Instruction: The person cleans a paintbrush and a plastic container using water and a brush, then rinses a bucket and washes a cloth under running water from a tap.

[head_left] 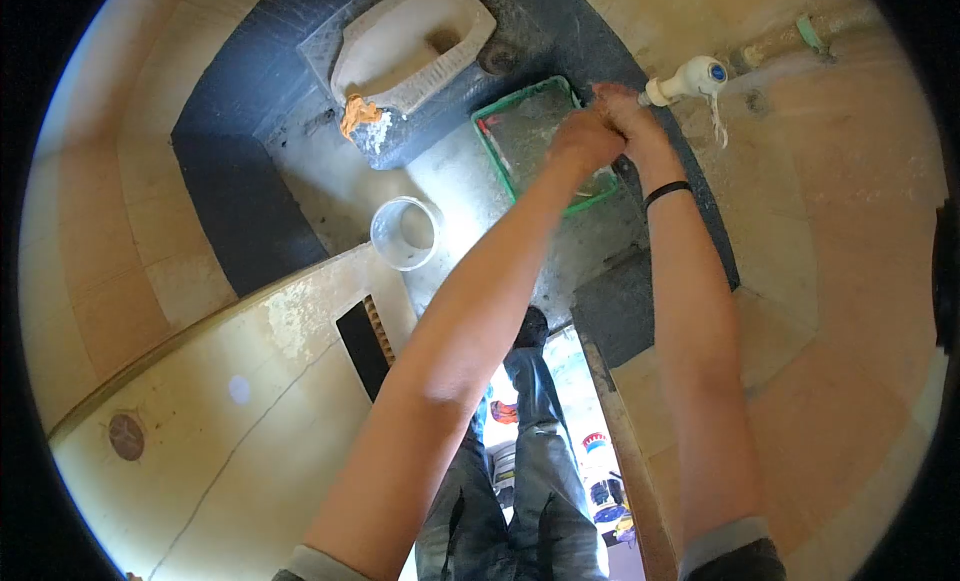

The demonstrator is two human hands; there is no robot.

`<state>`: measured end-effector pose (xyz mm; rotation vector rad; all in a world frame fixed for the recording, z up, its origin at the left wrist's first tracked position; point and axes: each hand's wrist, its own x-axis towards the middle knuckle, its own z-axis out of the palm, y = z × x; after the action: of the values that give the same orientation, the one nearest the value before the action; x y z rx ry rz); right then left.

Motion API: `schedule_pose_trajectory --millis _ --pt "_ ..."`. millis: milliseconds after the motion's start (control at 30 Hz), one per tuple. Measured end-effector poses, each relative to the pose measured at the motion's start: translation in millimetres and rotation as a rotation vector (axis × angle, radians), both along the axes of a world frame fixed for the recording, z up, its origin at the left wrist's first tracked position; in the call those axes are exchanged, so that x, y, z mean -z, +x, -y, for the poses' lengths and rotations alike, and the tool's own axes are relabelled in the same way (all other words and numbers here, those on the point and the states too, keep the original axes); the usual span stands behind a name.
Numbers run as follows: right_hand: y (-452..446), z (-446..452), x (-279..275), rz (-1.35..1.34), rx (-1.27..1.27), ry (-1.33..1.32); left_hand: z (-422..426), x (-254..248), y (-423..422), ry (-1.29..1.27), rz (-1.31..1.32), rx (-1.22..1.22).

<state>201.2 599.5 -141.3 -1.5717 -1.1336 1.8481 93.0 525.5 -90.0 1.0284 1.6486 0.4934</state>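
My left hand [584,141] is closed and touches my right hand [628,113], just beside the tap [690,81] on the right wall. The fingers of my right hand are curled in against the left. Whether anything is between my hands is hidden. Beneath them sits a rectangular, green-rimmed container [491,158], its right part covered by my hands and left forearm. A dark band [668,192] circles my right wrist.
A squat toilet [375,56] stands on a dark raised step, with an orange cloth [358,115] at its front end. A translucent plastic tub [428,233] is on the wet floor. The pale door [230,401] is at left; several items lie beyond the doorway behind my legs.
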Motion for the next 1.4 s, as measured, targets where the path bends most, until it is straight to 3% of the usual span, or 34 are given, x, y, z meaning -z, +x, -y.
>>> schedule_pose_trajectory --millis 67,133,200,233,300,333,400,467,533,567,600,633,667,733,767,833,867,900,967,1033,1133,1167,1233,1300,1400 --pt "-4 9 -28 -0.053 0.022 -0.001 2 -3 5 0.185 -0.235 0.024" --pt "3 11 -50 -0.108 0.051 0.000 2 -15 -2 0.163 -0.114 -0.008" --pt "17 12 -56 -0.630 -0.037 -0.179 1 -22 -10 -0.033 0.248 -0.034" --pt "21 16 -52 -0.633 -0.035 -0.182 5 -25 -12 -0.143 0.459 -0.039" --pt "24 27 -47 -1.026 -0.162 -0.307 17 -18 -8 -0.268 0.975 -0.119" --pt "19 31 -44 -1.026 -0.164 -0.311 22 -15 -4 -0.381 1.496 -0.198" --pt "9 40 -37 -1.028 0.054 -0.235 35 -10 10 -0.321 1.607 -0.320" --pt "11 31 -8 -1.076 0.042 -0.242 38 -6 13 -0.255 1.713 -0.446" --pt "13 29 -14 -1.129 0.034 -0.247 37 -1 7 -0.353 1.595 -0.471" --pt "19 28 -20 -0.909 -0.017 -0.219 36 1 4 -0.354 1.594 -0.470" --pt "23 27 -25 -0.688 -0.067 -0.190 34 1 2 -0.381 1.391 -0.357" --pt "24 25 -22 -0.689 -0.069 -0.190 33 1 0 -0.401 1.187 -0.248" --pt "22 22 -18 -0.606 -0.045 -0.207 33 0 0 -0.400 1.187 -0.250" --pt "16 20 -25 -0.527 -0.024 -0.218 29 -12 2 -0.270 0.669 -0.062" --pt "13 20 -28 -0.486 0.035 -0.234 28 -17 1 -0.267 0.665 -0.063" --pt "5 24 -35 -0.443 0.099 -0.253 26 -5 9 -0.083 0.415 -0.008" --pt "-2 23 -37 -0.289 0.132 -0.214 24 7 14 -0.023 0.330 0.008" --pt "-8 21 -39 -0.138 0.164 -0.173 22 49 21 0.185 -0.051 0.120" --pt "-12 17 -19 -0.048 0.183 -0.144 23 52 23 0.386 -0.433 0.231" --pt "-14 19 0 0.046 0.199 -0.117 34 -9 21 0.091 -0.363 0.063" --pt "-16 28 32 0.238 0.247 -0.230 51 12 20 0.001 -0.429 0.151" --pt "-15 37 59 0.501 -0.033 -0.042 58 7 20 0.002 -0.426 0.148" --pt "-19 51 58 0.751 -0.318 0.152 75 -3 16 -0.170 -0.511 0.130" --pt "-39 84 19 0.636 -0.095 -0.071 89 6 8 -0.187 -0.529 0.140" --pt "-56 101 34 0.713 -0.050 -0.054 103 12 -5 -0.209 -0.574 0.202"
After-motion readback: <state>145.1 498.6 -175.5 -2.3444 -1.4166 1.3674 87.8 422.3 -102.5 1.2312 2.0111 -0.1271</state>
